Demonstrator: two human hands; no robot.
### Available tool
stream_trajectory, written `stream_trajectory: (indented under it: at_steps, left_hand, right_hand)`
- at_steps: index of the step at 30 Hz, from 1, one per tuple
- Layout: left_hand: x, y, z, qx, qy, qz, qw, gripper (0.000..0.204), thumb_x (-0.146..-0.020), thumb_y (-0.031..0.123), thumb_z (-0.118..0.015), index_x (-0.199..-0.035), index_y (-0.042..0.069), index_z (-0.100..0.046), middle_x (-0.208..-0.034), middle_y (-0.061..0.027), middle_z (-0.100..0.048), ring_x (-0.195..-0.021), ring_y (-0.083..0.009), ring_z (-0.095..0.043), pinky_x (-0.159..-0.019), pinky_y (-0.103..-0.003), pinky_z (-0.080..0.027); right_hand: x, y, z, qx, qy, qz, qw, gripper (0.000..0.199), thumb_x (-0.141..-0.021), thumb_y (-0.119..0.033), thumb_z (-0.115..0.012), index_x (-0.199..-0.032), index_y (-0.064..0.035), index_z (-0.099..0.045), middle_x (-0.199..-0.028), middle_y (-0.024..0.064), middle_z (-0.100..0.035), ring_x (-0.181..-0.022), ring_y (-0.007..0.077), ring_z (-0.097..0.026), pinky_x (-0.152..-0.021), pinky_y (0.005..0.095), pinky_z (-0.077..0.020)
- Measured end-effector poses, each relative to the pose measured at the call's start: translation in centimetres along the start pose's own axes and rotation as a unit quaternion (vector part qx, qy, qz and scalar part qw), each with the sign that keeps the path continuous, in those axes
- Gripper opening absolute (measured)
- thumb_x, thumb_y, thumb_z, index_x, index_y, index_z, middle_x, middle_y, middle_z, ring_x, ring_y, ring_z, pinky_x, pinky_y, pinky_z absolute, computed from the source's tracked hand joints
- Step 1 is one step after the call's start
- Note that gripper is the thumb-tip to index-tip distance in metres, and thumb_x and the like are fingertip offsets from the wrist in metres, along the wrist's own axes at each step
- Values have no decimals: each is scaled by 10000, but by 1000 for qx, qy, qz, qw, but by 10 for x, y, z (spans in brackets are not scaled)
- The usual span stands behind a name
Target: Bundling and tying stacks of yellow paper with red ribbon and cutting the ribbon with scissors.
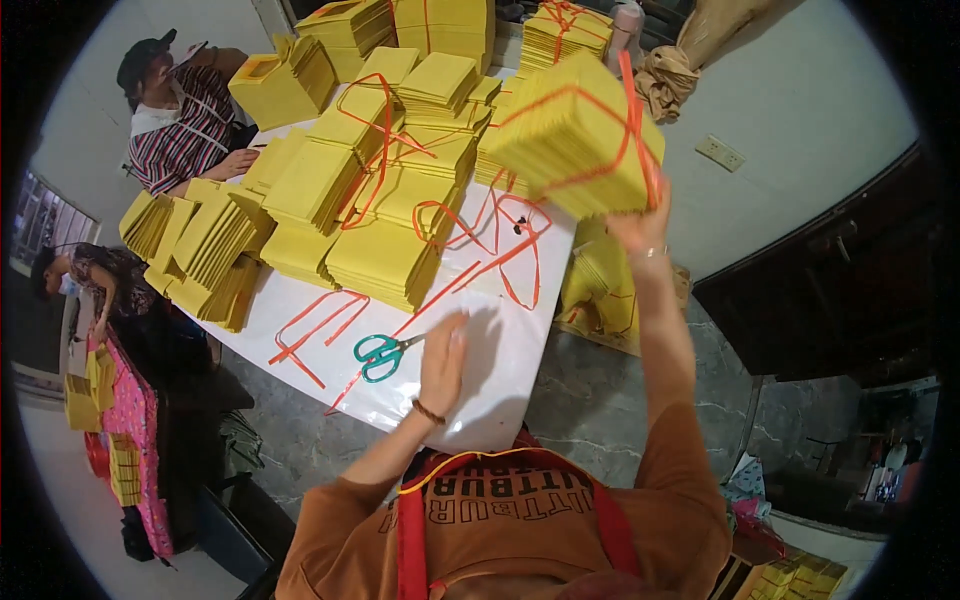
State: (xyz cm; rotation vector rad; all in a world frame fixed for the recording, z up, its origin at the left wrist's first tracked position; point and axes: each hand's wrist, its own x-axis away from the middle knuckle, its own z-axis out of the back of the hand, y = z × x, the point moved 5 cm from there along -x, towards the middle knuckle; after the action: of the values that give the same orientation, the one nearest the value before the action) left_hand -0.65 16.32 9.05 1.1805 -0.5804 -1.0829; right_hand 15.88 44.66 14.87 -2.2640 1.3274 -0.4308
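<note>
My right hand (641,226) is raised past the table's right edge, closed on the red strap at the near corner of a tied bundle of yellow paper (565,135). The bundle is tilted, slightly blurred and bound crosswise with red plastic strap. My left hand (446,362) is over the white tabletop (490,400) with fingers stretched out, holding nothing. Just left of it lie scissors (378,357) with teal handles, their blades partly behind my fingers. Loose red strap pieces (320,325) lie about the scissors and farther back on the table.
Several stacks of yellow paper (385,255) cover the table's far and left parts. Another tied bundle (565,35) stands at the back. A person in a striped top (185,125) sits at far left; another person (110,290) bends over a pink-covered table (140,430). Yellow bundles (600,285) sit below the table's right edge.
</note>
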Motion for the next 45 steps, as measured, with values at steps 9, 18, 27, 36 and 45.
stream_trajectory:
  at_steps: [9,18,27,36,45]
  left_hand:
    - [80,-89,-15,6,-42,134,990,270,-840,123,-493,-1085,22,-545,-1061,-169,-555,-985,-301,-513,-853,-350,-394]
    - [69,-106,-12,-14,-17,214,977,238,-820,104,-509,-1047,52,-559,-955,-129,-578,-871,-258,-557,-768,-307,-445]
    - [62,-92,-4,-80,-24,191,978,214,-828,88,-478,-1021,43,-559,-927,-118,-578,-841,-262,-564,-749,-303,-451]
    - [-32,-44,81,-184,133,-82,971,200,-784,77,-516,-972,19,-552,-927,-162,-555,-866,-342,-518,-753,-387,-427]
    - [-226,-67,93,-373,38,132,917,428,-771,131,-517,-1192,102,-446,-907,-205,-582,-856,-358,-564,-714,-427,-458]
  right_hand:
    - [-199,-23,-22,203,79,-35,975,579,-682,-427,-611,-1143,-96,-494,-1110,89,-528,-997,288,-485,-850,517,-343]
    - [-254,-8,3,199,150,-32,968,572,-642,-427,-663,-1093,-98,-538,-1062,109,-544,-949,288,-506,-812,512,-378]
    - [-257,-13,19,329,196,-16,924,926,-590,-637,-629,-1288,-103,-337,-1337,162,-265,-1178,346,-313,-915,638,-128]
    - [-90,22,11,522,54,280,804,484,-836,-188,-563,-1254,-19,-388,-1253,114,-404,-1112,197,-425,-932,317,-332]
    - [123,126,63,351,132,-3,927,249,-858,-134,-519,-1089,-42,-518,-1029,49,-549,-894,133,-533,-721,254,-433]
